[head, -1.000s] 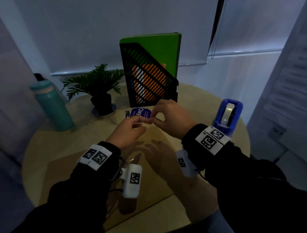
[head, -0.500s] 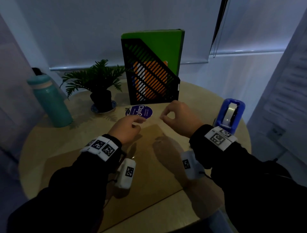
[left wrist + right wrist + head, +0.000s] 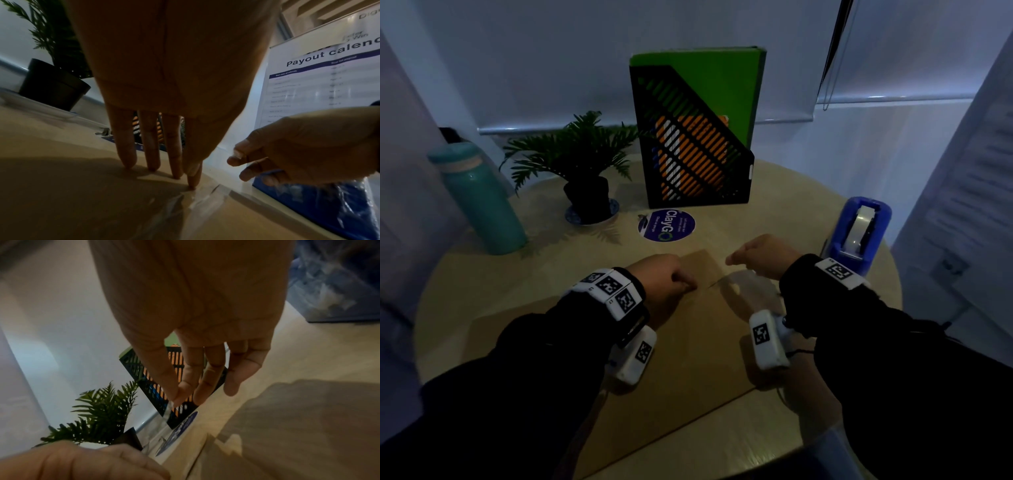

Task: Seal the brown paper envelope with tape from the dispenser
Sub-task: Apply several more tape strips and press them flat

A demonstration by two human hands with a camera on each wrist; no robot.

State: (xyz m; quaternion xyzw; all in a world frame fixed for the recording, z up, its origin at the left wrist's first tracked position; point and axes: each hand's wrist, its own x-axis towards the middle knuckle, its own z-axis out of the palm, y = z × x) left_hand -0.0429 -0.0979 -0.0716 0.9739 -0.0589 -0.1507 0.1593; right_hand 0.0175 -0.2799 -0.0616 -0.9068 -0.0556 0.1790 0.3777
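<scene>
The brown paper envelope (image 3: 688,349) lies flat on the round table in front of me. My left hand (image 3: 688,284) is down on its far part, fingers pointing straight down, fingertips (image 3: 152,167) touching the paper. Its thumb and forefinger pinch one end of a clear tape strip (image 3: 195,199) against the envelope (image 3: 82,203). My right hand (image 3: 729,262) hovers a little to the right, thumb and forefinger pinching the strip's other end (image 3: 167,410). The blue tape dispenser (image 3: 859,233) stands just behind my right wrist.
A black file holder with a green folder (image 3: 695,144) stands at the back, with a round blue sticker (image 3: 666,226) before it. A potted plant (image 3: 585,161) and a teal bottle (image 3: 479,198) stand back left. A printed banner (image 3: 318,81) hangs to the right of the table (image 3: 482,291).
Both hands were close together above the table, pinching the tape. They have drawn apart and come down; the left hand now touches the envelope.
</scene>
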